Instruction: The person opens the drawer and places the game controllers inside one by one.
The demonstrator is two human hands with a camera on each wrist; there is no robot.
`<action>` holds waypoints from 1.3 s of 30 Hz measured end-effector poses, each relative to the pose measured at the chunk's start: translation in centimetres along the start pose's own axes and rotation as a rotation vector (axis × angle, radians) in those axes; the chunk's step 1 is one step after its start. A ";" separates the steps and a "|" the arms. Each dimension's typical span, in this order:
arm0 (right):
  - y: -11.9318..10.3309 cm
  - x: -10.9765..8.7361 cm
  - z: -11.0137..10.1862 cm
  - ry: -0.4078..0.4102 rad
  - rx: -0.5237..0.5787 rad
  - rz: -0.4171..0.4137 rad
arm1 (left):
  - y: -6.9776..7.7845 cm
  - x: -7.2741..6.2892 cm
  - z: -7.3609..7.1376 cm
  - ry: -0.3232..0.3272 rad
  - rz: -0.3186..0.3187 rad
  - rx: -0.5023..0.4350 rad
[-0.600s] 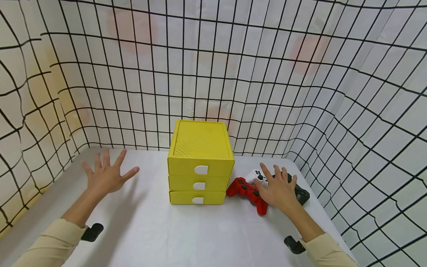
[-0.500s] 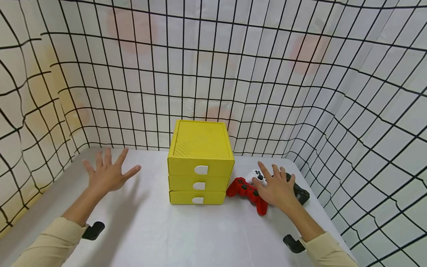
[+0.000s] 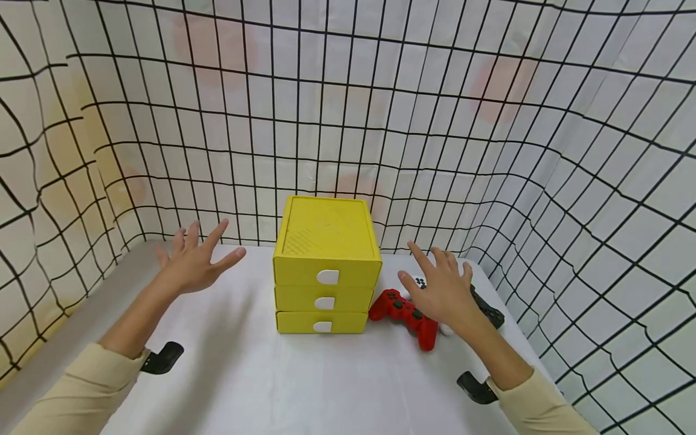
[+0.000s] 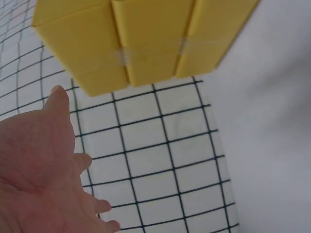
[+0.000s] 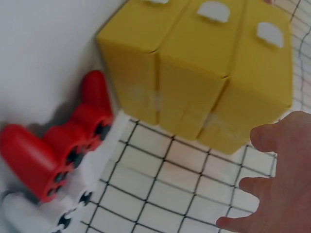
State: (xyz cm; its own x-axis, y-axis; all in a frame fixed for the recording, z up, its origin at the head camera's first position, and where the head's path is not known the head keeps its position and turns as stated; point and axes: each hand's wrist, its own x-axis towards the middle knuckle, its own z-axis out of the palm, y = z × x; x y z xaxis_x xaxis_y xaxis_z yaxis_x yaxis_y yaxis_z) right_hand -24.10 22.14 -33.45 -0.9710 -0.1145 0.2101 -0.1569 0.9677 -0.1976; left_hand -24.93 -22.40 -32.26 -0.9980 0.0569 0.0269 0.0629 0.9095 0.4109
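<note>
In the head view a yellow three-drawer box (image 3: 327, 266) with white tabs stands mid-table, its drawers closed. My left hand (image 3: 190, 266) hovers to its left, fingers spread and holding nothing. To the right of the box, my right hand (image 3: 446, 293) hangs in the air above the game controllers, fingers also spread and nothing held. A red controller (image 3: 403, 315) lies closest to the box. Behind it is a white controller (image 5: 48, 213), mostly hidden by the hand in the head view. Farther right lies a black controller (image 3: 487, 309), partly covered by the hand.
A white table (image 3: 326, 386) carries everything. Black wire grid (image 3: 337, 109) over white sheeting encloses its back and sides. A black wrist mount (image 3: 163, 357) sits at the left cuff, and another black mount (image 3: 475, 388) at the right cuff.
Both hands have lifted and shifted inward toward the yellow box, the left going right and the right going left. The box and controllers have stayed in place.
</note>
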 end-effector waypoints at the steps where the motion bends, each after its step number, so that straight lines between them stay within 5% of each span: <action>1: -0.3 0.0 -0.2 0.011 0.020 -0.011 | 0.4 0.0 -0.3 -0.003 0.011 -0.008; 10: -2.7 -0.5 -2.3 0.063 0.260 -0.107 | 3.3 0.4 -1.3 -0.075 0.117 -0.111; 24: -5.7 -0.6 -3.0 0.092 0.554 -0.187 | 6.7 1.2 -1.3 -0.253 0.094 -0.442; 32: -7.0 -0.9 -3.0 0.083 0.573 -0.198 | 7.0 2.1 -0.9 -0.288 0.059 -0.507; 39: -7.9 -1.1 -2.4 -0.017 0.639 -0.219 | 6.8 2.8 -0.7 -0.299 0.051 -0.592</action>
State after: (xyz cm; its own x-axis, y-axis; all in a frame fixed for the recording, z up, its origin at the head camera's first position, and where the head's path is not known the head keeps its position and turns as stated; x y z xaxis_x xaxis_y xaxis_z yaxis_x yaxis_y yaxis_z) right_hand -21.40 15.14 -29.80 -0.9066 -0.3015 0.2953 -0.4210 0.5996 -0.6806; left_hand -27.32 -16.37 -28.76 -0.9459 0.2828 -0.1592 0.0148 0.5277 0.8493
